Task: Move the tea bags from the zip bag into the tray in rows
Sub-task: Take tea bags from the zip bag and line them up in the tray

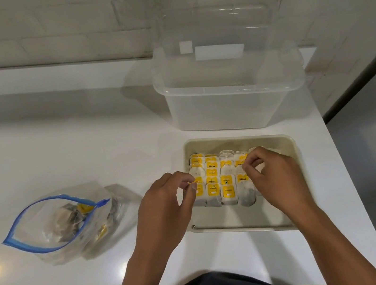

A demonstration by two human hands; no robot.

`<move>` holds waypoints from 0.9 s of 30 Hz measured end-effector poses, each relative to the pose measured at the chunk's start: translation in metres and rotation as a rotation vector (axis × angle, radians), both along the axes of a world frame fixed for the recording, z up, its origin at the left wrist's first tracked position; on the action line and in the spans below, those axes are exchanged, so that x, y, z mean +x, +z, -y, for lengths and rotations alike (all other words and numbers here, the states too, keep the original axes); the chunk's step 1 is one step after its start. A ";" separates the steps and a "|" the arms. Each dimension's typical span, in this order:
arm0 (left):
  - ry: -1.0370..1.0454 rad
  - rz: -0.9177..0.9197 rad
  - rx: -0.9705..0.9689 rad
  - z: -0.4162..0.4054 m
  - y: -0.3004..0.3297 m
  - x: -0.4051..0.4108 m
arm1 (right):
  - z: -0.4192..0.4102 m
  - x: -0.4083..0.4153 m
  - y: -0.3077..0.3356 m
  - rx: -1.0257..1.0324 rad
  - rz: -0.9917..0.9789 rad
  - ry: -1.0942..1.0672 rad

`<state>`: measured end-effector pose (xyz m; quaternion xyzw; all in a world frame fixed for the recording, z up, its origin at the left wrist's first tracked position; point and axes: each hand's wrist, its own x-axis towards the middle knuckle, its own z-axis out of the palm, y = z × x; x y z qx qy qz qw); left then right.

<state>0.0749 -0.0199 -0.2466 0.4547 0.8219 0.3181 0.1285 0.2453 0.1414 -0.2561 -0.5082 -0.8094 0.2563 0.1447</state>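
Pinching tea bags (pixel 216 182) in tray (pixel 250 225), left hand (pixel 164 201), right hand (pixel 271 173), near strip bare.

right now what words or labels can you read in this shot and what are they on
"RELAX" on a yellow paper tag of a tea bag in the second column of the beige plastic tray.
"RELAX" on the yellow tag of a front tea bag beside the right hand.
Print on the other yellow tags: too small and blurred to read.
White labels on the clear plastic box: no readable text.
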 end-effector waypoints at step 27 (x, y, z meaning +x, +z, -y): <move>0.299 -0.023 -0.012 0.189 0.013 -0.172 | 0.213 -0.231 0.065 -0.325 -0.085 0.570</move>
